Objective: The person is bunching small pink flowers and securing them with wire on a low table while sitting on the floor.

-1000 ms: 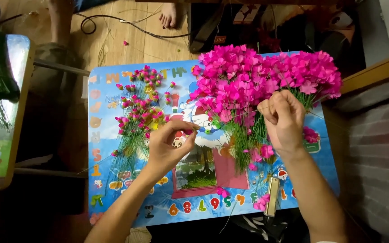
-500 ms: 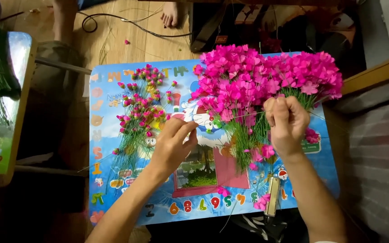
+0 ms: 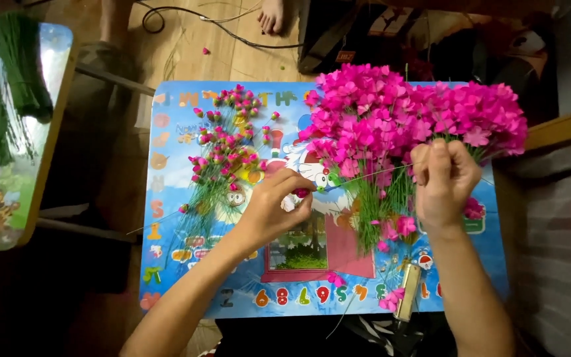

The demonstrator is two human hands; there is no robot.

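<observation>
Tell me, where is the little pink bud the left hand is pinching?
In the head view, the pink bud sits at the left hand's fingertips, mid-table, between the loose bud stems and the big pink flower pile.

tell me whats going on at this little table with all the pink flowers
A person sits over a small blue picture-printed table. The left hand pinches a small pink bud on a thin green wire stem that runs across to the raised right hand. A big heap of finished bright pink paper flowers lies behind, and a looser pile of pink buds on green stems to the left.
</observation>
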